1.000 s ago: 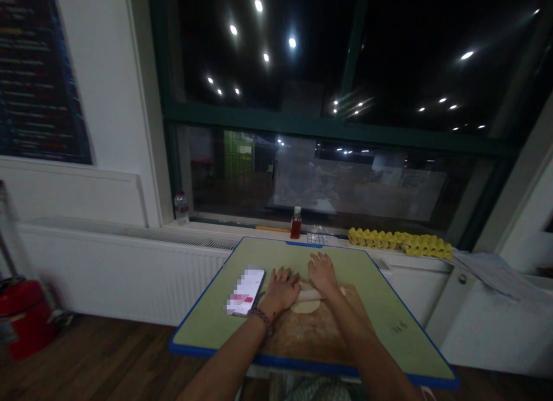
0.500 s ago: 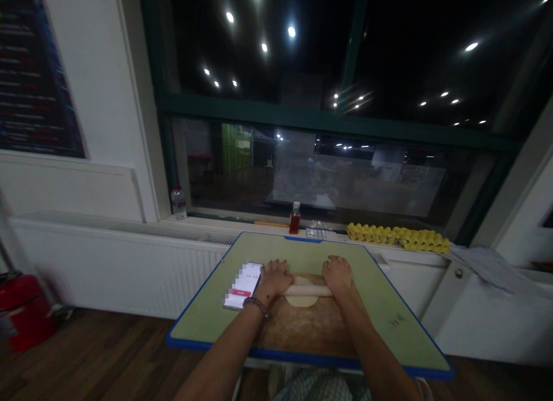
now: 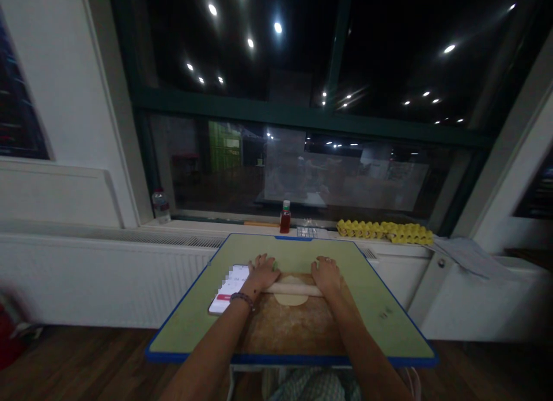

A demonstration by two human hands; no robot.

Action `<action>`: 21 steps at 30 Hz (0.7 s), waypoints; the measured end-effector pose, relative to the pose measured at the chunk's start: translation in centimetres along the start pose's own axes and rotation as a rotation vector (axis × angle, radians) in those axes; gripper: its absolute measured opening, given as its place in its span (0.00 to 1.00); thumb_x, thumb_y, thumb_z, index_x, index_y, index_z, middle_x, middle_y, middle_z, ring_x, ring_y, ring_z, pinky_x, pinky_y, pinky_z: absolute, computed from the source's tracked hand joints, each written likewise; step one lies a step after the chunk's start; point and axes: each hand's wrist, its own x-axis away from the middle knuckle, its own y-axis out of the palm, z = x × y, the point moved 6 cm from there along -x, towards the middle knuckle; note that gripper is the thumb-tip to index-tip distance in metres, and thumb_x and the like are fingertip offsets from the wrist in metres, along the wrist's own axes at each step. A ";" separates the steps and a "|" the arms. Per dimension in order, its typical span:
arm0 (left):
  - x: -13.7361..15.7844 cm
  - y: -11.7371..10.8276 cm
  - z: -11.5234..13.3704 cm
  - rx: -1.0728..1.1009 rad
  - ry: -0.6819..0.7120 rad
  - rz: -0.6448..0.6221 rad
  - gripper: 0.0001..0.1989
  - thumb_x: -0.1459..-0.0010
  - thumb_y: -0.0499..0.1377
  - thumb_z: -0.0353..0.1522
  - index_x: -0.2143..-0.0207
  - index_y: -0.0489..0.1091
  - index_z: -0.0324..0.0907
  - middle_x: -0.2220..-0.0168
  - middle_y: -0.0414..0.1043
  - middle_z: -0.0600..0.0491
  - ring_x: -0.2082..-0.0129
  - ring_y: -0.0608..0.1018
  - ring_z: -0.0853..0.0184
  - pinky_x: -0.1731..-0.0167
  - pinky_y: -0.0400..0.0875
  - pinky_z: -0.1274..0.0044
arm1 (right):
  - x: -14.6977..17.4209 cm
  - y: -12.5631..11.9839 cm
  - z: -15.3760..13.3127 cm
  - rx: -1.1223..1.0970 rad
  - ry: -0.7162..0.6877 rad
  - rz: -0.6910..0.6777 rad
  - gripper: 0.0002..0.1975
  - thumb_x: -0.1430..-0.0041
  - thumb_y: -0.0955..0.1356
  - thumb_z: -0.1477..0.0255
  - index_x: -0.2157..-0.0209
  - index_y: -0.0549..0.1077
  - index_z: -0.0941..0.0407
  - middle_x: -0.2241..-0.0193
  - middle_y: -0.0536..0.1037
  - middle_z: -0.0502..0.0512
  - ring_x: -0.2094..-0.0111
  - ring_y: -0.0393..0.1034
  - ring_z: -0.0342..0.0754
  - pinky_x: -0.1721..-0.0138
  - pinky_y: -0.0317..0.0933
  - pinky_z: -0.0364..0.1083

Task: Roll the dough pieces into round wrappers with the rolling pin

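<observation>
A slim pale rolling pin (image 3: 290,289) lies across a thin flat round of dough (image 3: 291,299), which shows in front of the pin and behind it. Under the dough is a flour-dusted wooden board (image 3: 294,329). My left hand (image 3: 261,272) presses on the pin's left end, fingers reaching forward past it. On the right end sits my right hand (image 3: 327,274), its fingers bent over the pin. Both palms hide the pin's ends. A phone with a lit screen (image 3: 228,288) lies just left of my left hand and wrist.
The board rests on a blue-edged green table (image 3: 380,314). Behind it, the windowsill carries a bottle of red liquid (image 3: 285,218), yellow egg trays (image 3: 384,231), a water bottle (image 3: 161,206) and a grey cloth (image 3: 469,257). A white radiator (image 3: 108,280) stands below at left.
The whole view has swung to the right, so everything sits further left in the picture. Both hands stay on the rolling pin; its place over the dough looks nearly the same.
</observation>
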 end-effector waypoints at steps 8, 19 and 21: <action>-0.4 0.3 -0.1 0.010 0.087 -0.046 0.25 0.42 0.47 0.43 0.42 0.62 0.52 0.33 0.49 0.50 0.34 0.51 0.56 0.41 0.48 0.55 | 0.5 -0.6 -0.1 -0.015 -0.003 -0.015 0.19 0.36 0.59 0.68 0.52 0.73 0.60 0.54 0.76 0.65 0.50 0.67 0.54 0.51 0.57 0.48; 1.8 -0.4 0.3 -0.122 -0.004 0.173 0.24 0.38 0.43 0.38 0.44 0.65 0.43 0.35 0.53 0.43 0.34 0.51 0.51 0.41 0.45 0.53 | 1.0 -0.9 -0.1 -0.001 0.009 -0.131 0.19 0.36 0.58 0.65 0.51 0.73 0.57 0.55 0.78 0.62 0.52 0.70 0.54 0.54 0.59 0.48; 2.2 -0.2 0.4 -0.136 0.011 0.178 0.24 0.38 0.43 0.39 0.43 0.64 0.43 0.35 0.53 0.44 0.34 0.51 0.52 0.40 0.45 0.53 | 1.4 -1.0 -0.1 0.004 -0.001 -0.142 0.20 0.36 0.58 0.64 0.51 0.73 0.57 0.55 0.77 0.62 0.51 0.69 0.54 0.53 0.59 0.48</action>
